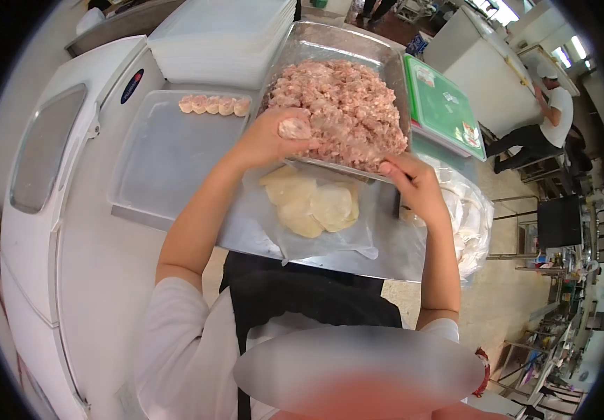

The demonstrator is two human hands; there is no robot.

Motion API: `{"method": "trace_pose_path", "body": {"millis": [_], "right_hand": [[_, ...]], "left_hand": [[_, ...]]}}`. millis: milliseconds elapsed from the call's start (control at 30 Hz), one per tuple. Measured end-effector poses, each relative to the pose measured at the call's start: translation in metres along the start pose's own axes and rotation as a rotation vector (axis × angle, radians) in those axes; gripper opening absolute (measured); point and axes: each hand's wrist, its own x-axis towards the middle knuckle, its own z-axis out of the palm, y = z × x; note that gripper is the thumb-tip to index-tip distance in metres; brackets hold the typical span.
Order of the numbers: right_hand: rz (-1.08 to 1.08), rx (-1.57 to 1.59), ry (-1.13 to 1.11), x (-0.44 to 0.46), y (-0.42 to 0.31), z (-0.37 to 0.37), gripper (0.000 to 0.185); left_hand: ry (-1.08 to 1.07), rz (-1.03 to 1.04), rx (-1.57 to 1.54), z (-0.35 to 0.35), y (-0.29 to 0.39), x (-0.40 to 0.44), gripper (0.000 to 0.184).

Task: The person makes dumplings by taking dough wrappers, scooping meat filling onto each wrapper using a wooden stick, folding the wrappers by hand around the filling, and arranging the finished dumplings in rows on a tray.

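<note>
My left hand (268, 140) is closed around a dumpling (295, 129) with meat filling showing on top, over the near left edge of the metal pan. Minced meat (340, 105) is heaped in this deep pan (344, 35). At the pan's near right corner, my right hand (417, 183) has its fingers pinched together beside the meat; what they hold, if anything, is hidden. Below the pan, thin round dough wrappers (309, 204) lie overlapping on a plastic sheet (330, 246). A row of several finished dumplings (214, 106) sits along the far edge of a translucent tray (169, 150) to the left.
Stacked translucent trays (221, 38) stand at the far left, beside a white appliance (57, 133). A green-lidded container (445, 105) is right of the pan. A plastic bag (466, 217) lies on the right. A person (550, 112) works in the right background.
</note>
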Motion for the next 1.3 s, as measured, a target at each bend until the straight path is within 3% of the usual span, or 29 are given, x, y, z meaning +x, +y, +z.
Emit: {"method": "trace_pose_path", "body": {"millis": [33, 100, 200, 300, 400, 600, 700, 800, 1000, 1300], "right_hand": [[0.095, 0.089, 0.009, 0.002, 0.008, 0.005, 0.031], [0.28, 0.268, 0.022, 0.008, 0.021, 0.015, 0.031], [0.353, 0.528, -0.086, 0.024, 0.032, 0.028, 0.031], [0.373, 0.694, -0.003, 0.027, 0.04, 0.038, 0.031], [0.41, 0.859, 0.026, 0.025, 0.043, 0.034, 0.032], [0.444, 0.945, 0.132, 0.023, 0.045, 0.032, 0.038], [0.438, 0.967, 0.17, 0.022, 0.043, 0.033, 0.036], [0.432, 0.952, 0.177, 0.022, 0.041, 0.034, 0.035], [0.467, 0.889, 0.18, 0.023, 0.044, 0.036, 0.035], [0.508, 0.888, 0.212, 0.026, 0.041, 0.039, 0.038]], "left_hand": [[0.022, -0.021, 0.013, -0.004, -0.002, -0.003, 0.045], [0.091, 0.191, 0.232, -0.028, -0.024, -0.005, 0.044], [0.219, 0.098, 0.06, -0.069, -0.074, -0.011, 0.046], [0.357, -0.011, -0.025, -0.12, -0.106, -0.031, 0.051], [0.453, -0.208, 0.177, -0.169, -0.139, -0.045, 0.053], [0.679, -0.159, 0.627, -0.225, -0.188, -0.021, 0.073], [0.629, -0.375, 0.705, -0.216, -0.172, -0.003, 0.083], [0.523, -0.457, 0.765, -0.212, -0.163, 0.01, 0.085], [0.461, -0.375, 0.813, -0.221, -0.179, 0.02, 0.092], [0.528, -0.188, 0.594, -0.211, -0.188, 0.003, 0.085]]}}
